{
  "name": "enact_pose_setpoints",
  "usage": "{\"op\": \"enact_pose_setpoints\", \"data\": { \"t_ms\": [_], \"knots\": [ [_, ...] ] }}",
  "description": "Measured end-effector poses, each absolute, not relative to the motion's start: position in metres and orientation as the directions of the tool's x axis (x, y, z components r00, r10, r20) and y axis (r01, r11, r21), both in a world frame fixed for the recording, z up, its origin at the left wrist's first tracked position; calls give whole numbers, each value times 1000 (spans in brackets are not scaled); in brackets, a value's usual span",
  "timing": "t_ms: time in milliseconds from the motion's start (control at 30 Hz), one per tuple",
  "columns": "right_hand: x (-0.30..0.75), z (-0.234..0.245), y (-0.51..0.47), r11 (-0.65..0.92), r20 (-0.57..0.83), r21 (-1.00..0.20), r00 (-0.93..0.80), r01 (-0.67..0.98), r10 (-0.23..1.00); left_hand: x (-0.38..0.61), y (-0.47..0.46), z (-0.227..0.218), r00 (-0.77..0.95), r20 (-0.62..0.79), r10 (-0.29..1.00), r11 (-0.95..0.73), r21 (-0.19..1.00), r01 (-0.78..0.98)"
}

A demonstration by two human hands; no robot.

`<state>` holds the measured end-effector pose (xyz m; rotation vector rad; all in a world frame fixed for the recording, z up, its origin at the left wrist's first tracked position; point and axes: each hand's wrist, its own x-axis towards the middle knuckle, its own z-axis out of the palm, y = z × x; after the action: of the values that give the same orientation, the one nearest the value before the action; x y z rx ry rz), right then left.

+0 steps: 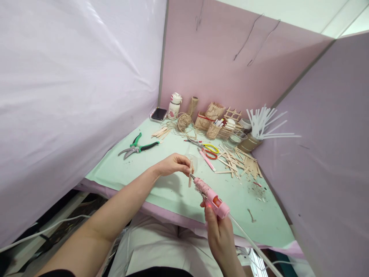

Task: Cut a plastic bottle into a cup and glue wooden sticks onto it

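My left hand (176, 164) pinches a thin wooden craft stick (190, 179) over the front part of the table, the stick's edge facing me. My right hand (217, 227) is wrapped round the handle of a pink hot glue gun (209, 194). A glue stick trails from the back of the gun, down to the lower right. The gun's metal nozzle meets the craft stick or lies very close to it; I cannot tell which. A small red light glows near my right thumb. Fingers of my left hand are partly hidden behind the stick.
Green-handled pruning shears (137, 148) lie at left. Behind are a phone (158, 114), white bottle (174, 106) and twine ball (183, 122). Scissors (210, 150), a pink pen (206, 159) and loose craft sticks (230, 161) lie right of centre, near a can of white glue sticks (249, 143).
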<state>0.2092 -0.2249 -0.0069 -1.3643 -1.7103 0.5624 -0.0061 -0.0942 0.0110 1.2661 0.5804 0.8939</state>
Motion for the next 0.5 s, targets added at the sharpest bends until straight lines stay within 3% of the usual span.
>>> {"op": "enact_pose_setpoints", "data": {
  "t_ms": [500],
  "knots": [
    [208,-4,-225,303,320,-786,-65,538,945,-7,-93,11,551,107,828,38,969,-245]
  ]
}}
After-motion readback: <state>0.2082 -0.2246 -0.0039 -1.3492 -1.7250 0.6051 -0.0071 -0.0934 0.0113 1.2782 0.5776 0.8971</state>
